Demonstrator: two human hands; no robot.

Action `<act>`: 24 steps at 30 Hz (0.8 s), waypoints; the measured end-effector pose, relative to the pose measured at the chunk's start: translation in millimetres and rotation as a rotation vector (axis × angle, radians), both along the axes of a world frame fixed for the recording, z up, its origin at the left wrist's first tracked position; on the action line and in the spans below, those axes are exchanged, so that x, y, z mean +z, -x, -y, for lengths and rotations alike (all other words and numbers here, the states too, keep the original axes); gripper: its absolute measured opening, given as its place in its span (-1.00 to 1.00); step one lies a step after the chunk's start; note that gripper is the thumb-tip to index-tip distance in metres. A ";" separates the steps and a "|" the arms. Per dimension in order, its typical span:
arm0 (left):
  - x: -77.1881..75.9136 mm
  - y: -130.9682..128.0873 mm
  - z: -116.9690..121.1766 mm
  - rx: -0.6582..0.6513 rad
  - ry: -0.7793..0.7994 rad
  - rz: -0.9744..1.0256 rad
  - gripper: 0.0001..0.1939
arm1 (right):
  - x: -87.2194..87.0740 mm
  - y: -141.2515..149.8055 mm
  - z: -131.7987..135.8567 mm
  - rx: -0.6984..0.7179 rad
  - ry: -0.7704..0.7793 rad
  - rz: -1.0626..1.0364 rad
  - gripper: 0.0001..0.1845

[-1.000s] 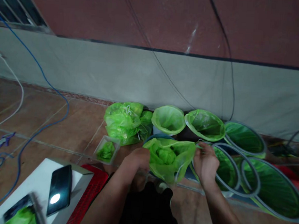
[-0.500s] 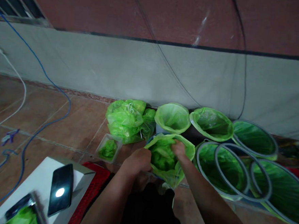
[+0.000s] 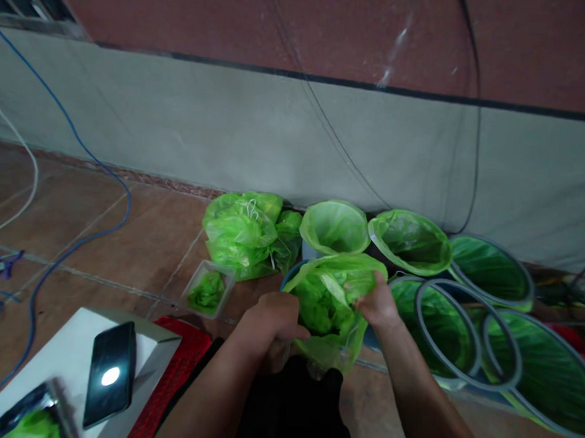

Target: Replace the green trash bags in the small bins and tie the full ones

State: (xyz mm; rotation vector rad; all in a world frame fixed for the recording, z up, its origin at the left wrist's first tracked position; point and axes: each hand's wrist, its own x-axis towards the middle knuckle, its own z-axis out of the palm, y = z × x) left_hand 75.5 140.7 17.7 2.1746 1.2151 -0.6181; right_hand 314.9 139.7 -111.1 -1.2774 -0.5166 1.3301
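Note:
Between my hands is a thin green plastic bag (image 3: 336, 352), its mouth spread wide with crumpled green stuff (image 3: 321, 311) inside. The bag sits in a bin whose blue rim (image 3: 288, 277) shows at the left. My left hand (image 3: 278, 318) is closed on the bag's near left edge, thumb over the rim. On the opposite edge, my right hand (image 3: 377, 302) grips the plastic, with its fingertips partly hidden by the folds. Just left of the bag, a small clear tub (image 3: 227, 294) on the floor holds more crumpled green material.
Several green-lined bins (image 3: 411, 240) stand along the wall and to the right, with a loose grey ring (image 3: 516, 355) across two. Tied green bags (image 3: 241, 235) rest by the wall. A phone (image 3: 111, 374) lies on a white box (image 3: 70, 357). A blue cable (image 3: 84, 144) crosses the tiles.
My right hand has come up out of the bag's inside to its right edge and now pulls the plastic. The bag's mouth has risen slightly. My left hand stays on its edge.

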 end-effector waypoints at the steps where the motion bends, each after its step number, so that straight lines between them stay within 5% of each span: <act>1: -0.2 0.0 0.1 0.006 -0.003 0.002 -0.55 | 1.5 -0.4 1.0 0.000 0.012 -0.057 -0.49; 5: -2.8 -1.0 0.1 0.040 -0.011 0.021 -0.61 | -3.4 5.7 7.5 -0.061 0.210 0.081 -0.64; 8: -6.9 -3.0 0.3 0.067 -0.023 0.026 -0.60 | -0.4 11.9 12.3 -0.080 0.209 0.111 -0.72; 12: -12.9 -9.1 0.2 0.115 -0.116 0.034 -0.56 | 29.4 18.7 15.4 -0.003 0.113 -0.067 -0.66; 17: -17.6 -26.9 0.4 0.185 -0.281 0.153 -0.20 | 67.6 28.7 16.9 0.230 0.058 -0.208 -0.59; 21: -22.0 -37.1 -2.3 0.189 -0.357 0.146 -0.67 | 77.0 29.7 20.0 0.355 -0.083 -0.075 -0.54; 24: -24.4 -37.0 -8.1 0.291 -0.444 0.105 -0.69 | 66.7 27.4 26.7 0.440 -0.145 0.136 -0.32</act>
